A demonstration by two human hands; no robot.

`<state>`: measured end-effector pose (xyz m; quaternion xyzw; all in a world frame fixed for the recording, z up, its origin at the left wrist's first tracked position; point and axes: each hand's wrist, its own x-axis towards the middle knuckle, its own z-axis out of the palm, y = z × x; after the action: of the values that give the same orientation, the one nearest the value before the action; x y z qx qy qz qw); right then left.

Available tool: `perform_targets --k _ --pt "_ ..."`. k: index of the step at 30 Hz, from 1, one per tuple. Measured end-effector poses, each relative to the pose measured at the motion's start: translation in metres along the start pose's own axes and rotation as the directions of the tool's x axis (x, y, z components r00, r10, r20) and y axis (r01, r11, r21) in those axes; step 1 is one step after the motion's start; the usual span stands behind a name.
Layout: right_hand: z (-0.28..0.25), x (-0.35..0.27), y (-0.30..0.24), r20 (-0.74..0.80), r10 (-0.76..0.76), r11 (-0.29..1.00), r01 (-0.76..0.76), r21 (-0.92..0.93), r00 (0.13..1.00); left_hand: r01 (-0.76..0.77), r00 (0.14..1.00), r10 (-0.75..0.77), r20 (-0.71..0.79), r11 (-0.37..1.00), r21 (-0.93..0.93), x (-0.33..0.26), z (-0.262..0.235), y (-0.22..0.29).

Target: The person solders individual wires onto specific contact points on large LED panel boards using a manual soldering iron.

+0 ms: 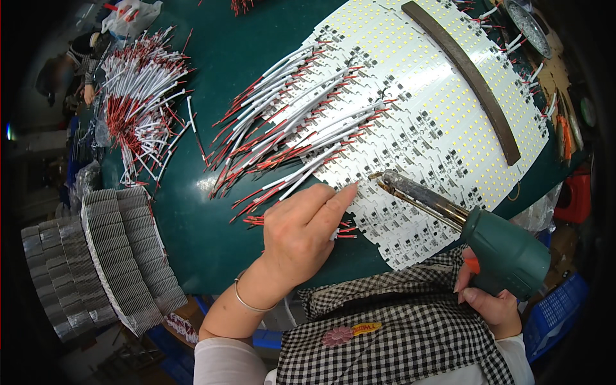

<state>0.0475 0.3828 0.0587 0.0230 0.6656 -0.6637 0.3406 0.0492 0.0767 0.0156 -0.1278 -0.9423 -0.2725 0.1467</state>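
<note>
My left hand (298,231) is closed, its fingertips pinched at the edge of white LED circuit boards (410,147). Red and white wires (346,231) stick out on both sides of this hand; what lies between the fingertips is too small to make out. In my right hand (491,307) is a green soldering gun (504,250) with an orange trigger. Its metal tip points left and hovers at or just above the boards near my left fingertips; contact cannot be told. Several rows of red and white wires (301,122) lie across the boards' left side.
A dark curved bar (468,77) lies across the boards. On the green table (199,244) are a heap of wires (138,96) and stacked grey strips (125,250). A metal dish (527,29) stands far right. Blue crates (558,314) stand lower right. Another person (61,74) is far left.
</note>
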Motion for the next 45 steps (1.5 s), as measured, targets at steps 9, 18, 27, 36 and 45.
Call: perform_targets --k 9,18,27,36,45 --pt "0.004 0.001 -0.002 -0.026 0.011 1.0 -0.01 0.022 1.0 0.018 1.0 -0.018 -0.003 1.0 -0.003 0.001 0.002 0.001" --pt "0.003 0.004 -0.002 0.032 0.008 0.999 -0.007 -0.032 0.999 0.123 0.992 -0.123 0.035 0.992 0.017 0.001 0.007 0.007" --pt "0.004 0.01 0.002 0.07 -0.025 0.999 0.027 -0.031 0.997 0.114 0.993 -0.114 0.003 0.993 -0.013 -0.001 0.007 0.006" --pt "-0.005 0.017 0.015 0.162 -0.147 0.97 0.174 -0.168 0.976 0.114 0.993 -0.114 -0.002 0.993 -0.004 -0.001 0.007 0.007" --pt "0.016 0.009 -0.003 -0.15 -0.018 0.995 0.032 0.09 0.989 0.105 0.994 -0.105 0.0 0.994 -0.011 0.0 0.007 0.006"
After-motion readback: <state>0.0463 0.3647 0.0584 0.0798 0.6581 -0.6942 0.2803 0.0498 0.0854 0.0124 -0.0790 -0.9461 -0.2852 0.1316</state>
